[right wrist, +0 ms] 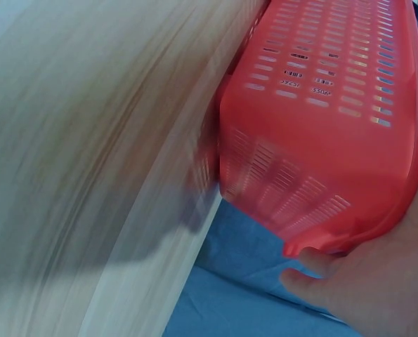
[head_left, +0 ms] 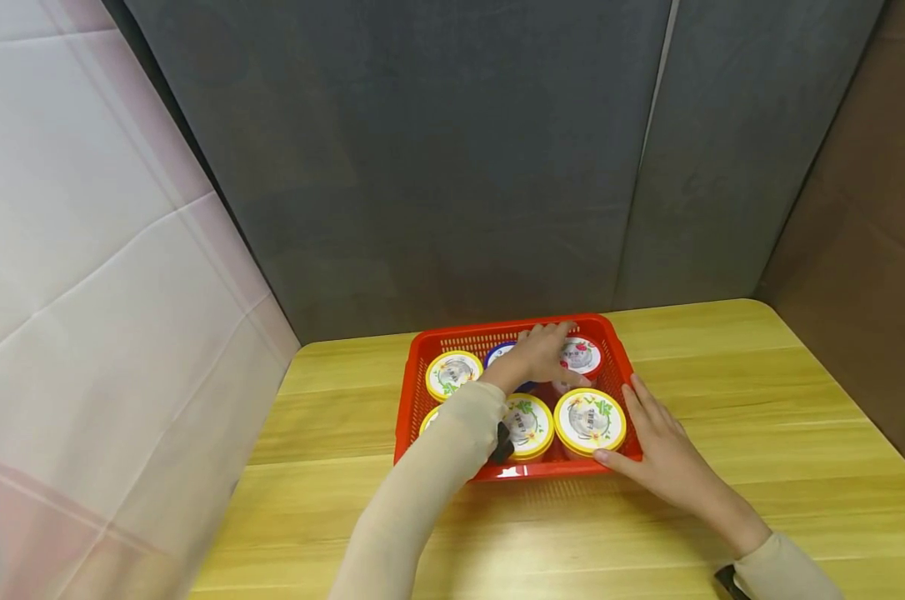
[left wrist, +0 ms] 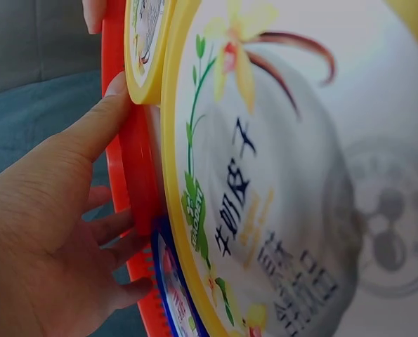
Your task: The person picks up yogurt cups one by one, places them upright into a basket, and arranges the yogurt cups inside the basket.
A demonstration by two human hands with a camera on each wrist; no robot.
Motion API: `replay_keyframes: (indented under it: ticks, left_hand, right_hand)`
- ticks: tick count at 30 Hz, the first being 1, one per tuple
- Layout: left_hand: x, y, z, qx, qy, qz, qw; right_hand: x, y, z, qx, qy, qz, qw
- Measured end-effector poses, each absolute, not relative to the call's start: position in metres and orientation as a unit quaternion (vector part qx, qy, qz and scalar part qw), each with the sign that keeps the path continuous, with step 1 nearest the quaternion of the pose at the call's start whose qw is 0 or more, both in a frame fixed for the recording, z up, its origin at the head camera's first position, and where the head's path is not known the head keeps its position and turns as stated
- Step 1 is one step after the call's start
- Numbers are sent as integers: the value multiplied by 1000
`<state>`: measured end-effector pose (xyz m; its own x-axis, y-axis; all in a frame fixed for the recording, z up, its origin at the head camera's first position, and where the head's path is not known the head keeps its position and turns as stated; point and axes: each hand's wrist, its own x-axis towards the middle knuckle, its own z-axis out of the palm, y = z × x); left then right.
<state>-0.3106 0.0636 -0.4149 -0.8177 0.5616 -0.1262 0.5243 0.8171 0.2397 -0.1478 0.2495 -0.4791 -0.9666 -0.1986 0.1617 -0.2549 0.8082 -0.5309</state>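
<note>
A red plastic basket holds several round dessert tubs with printed lids. My left hand reaches over it and grips a red-lidded tub at the back right, thumb in front and fingertips behind. A blue-lidded tub is partly hidden beneath that hand. In the left wrist view, a yellow-lidded tub fills the foreground beside the thumb. My right hand holds the basket's front right corner, thumb by the rim next to the front right yellow-lidded tub. Fingertips meet the basket rim in the right wrist view.
More yellow-lidded tubs stand at the back left and front of the basket, one mostly behind my left sleeve. The basket sits on a wooden table near its far edge. Dark grey fabric hangs behind; a pale sheet borders the left.
</note>
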Motion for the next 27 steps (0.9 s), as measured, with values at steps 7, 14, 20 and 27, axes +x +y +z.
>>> replay_keyframes:
  ticks: [7, 14, 20, 27]
  left_hand:
    - [-310, 64, -415, 278, 950, 97, 102]
    - [-310, 61, -417, 276, 951, 98, 102]
    - [-310, 58, -418, 277, 950, 102, 104]
    - [-310, 55, -417, 272, 950, 106, 111]
  right_hand:
    - [-148, 248, -478, 119, -949, 287, 47]
    - [-148, 245, -478, 121, -948, 290, 49]
    - [-149, 244, -478, 122, -948, 289, 51]
    - [-151, 243, -480, 124, -948, 288, 51]
